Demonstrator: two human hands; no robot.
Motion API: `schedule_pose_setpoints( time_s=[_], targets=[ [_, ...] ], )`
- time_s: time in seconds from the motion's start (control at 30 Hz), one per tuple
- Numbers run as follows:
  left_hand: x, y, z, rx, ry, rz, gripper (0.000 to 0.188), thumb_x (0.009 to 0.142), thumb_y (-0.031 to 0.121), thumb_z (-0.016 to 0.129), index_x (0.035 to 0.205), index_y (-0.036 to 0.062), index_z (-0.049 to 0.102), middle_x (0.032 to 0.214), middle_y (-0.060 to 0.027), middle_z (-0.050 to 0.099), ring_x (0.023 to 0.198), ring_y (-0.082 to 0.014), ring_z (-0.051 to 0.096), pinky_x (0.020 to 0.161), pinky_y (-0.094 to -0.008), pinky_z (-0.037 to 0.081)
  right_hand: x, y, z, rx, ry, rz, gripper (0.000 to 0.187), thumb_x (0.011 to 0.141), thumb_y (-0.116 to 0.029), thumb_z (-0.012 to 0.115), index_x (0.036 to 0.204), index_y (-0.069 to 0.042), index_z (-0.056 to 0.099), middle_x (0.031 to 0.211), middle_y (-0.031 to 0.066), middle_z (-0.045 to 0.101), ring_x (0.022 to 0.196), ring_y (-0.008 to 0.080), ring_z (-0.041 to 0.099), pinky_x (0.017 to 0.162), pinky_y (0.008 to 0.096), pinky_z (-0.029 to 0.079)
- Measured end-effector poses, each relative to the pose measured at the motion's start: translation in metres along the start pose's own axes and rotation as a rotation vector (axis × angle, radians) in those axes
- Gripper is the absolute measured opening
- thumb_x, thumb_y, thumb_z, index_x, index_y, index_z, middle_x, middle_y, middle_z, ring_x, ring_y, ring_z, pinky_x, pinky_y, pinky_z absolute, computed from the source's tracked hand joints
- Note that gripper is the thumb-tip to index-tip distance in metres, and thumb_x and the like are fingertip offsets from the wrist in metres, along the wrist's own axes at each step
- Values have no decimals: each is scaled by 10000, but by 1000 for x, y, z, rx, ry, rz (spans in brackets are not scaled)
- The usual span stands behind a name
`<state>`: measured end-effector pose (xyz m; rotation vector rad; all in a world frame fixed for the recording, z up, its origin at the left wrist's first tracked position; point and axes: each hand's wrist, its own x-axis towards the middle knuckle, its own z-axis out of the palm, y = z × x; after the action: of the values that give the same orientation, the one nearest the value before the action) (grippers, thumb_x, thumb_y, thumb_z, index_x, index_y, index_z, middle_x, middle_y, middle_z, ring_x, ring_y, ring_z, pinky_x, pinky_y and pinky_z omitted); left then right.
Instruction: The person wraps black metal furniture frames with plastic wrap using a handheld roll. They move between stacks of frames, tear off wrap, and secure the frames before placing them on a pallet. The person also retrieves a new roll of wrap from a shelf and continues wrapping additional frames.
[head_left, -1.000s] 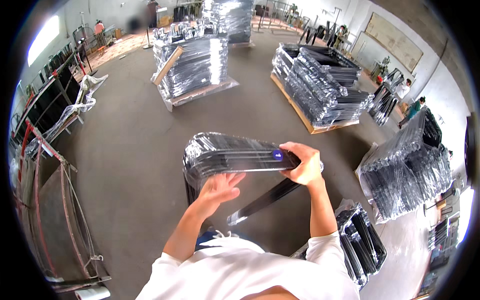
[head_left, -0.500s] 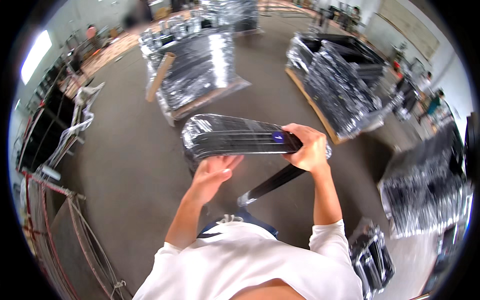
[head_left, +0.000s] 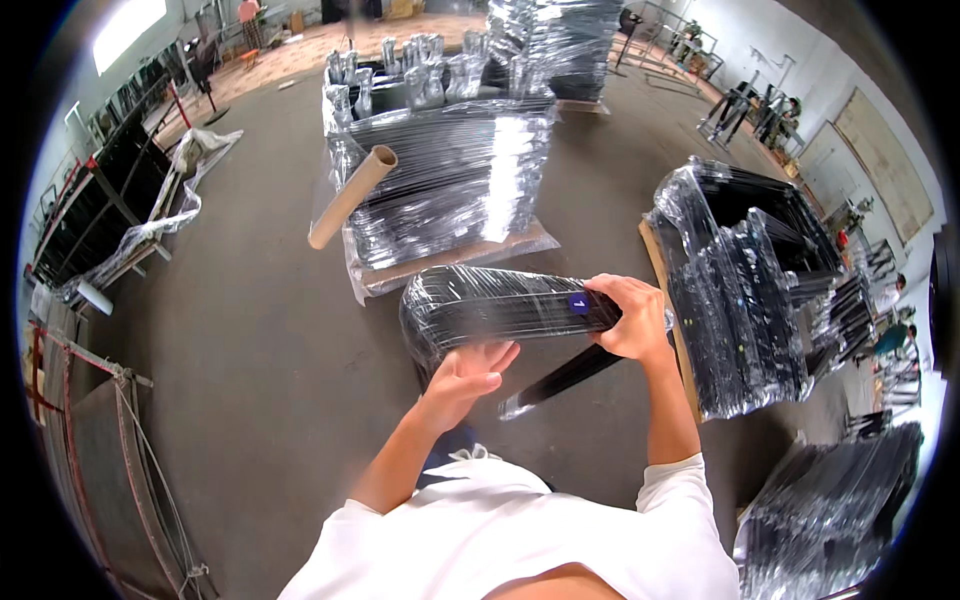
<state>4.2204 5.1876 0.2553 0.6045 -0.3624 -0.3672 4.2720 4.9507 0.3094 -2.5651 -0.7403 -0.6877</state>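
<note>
**Grey floor, wrapped stacks, black frame in right hand**

Grey floor [head_left: 250,420] runs through the whole scene. Far centre: tall stack [head_left: 440,190] of dark pieces in clear film, on a pallet. Right: lower stack [head_left: 735,310], likewise filmed. Near right: another wrapped pile [head_left: 835,510], cut by the picture's dark rim. Black frame [head_left: 510,308], film-wrapped, is held up at centre, above the floor, on the near side of the tall stack. Dark bar [head_left: 555,380] slants below it; cannot tell whether it joins the frame. Cardboard tube [head_left: 350,200] leans at the tall stack's left side. Right hand [head_left: 630,315] clasps the frame's right end. Left hand [head_left: 465,382] unclenched, fingers extended at the frame's lower edge; cannot tell whether they bear weight. Small blue label [head_left: 579,303] sits beside the right fingers.
</note>
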Motion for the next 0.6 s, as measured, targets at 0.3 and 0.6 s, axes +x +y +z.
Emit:
schedule_pose_setpoints(
  time_s=[0.3,0.6],
  targets=[
    [184,19,-114,-349,125,-23,448,765,39,518,1197,45,400,1288,-41,377,1208,-223,331,1055,-428,192,157,150,117,37,-72,-105,701,362,-66,709,1045,-140,571,872,26,594,722,204,571,656,305,450],
    [316,3,-215,-408,421,75,518,804,108,446,1297,85,288,1368,-16,278,1251,-262,266,1034,-413,209,272,282,237,154,-251,-305,648,433,-23,599,1065,-162,585,915,101,529,777,252,535,686,340,439]
  ],
)
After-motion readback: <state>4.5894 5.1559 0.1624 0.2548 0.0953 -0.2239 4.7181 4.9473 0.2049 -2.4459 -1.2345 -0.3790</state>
